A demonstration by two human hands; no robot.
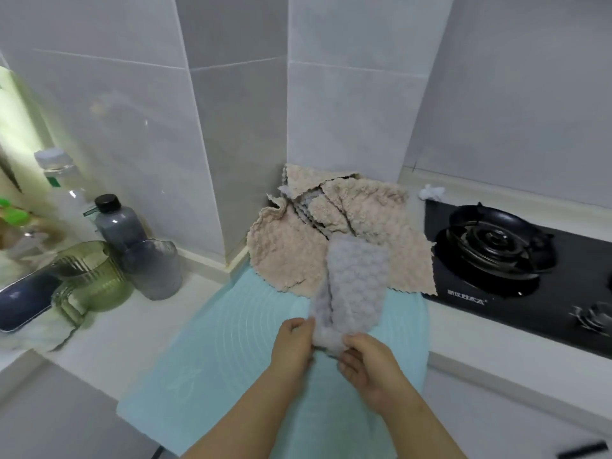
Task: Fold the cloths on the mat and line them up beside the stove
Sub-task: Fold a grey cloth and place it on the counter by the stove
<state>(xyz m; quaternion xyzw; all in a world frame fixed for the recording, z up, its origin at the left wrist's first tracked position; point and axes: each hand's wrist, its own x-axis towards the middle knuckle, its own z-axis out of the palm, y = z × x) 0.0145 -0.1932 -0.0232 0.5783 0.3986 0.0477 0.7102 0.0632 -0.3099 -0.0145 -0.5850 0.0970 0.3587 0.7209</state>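
Over the blue mat [212,376], the left hand [291,342] and the right hand [367,366] both pinch the near end of a grey cloth [354,286], which stretches away toward a heap of beige cloths [291,253]. That heap lies at the mat's far edge against the tiled wall, just beside the black stove [516,260] on the white surface [109,332].

This is a home kitchen. A black gas stove [516,256] sits in a white counter [185,286] with gray tile walls [149,127] behind. Bottles [116,220] and a green jug [92,276] stand near a sink [23,299].
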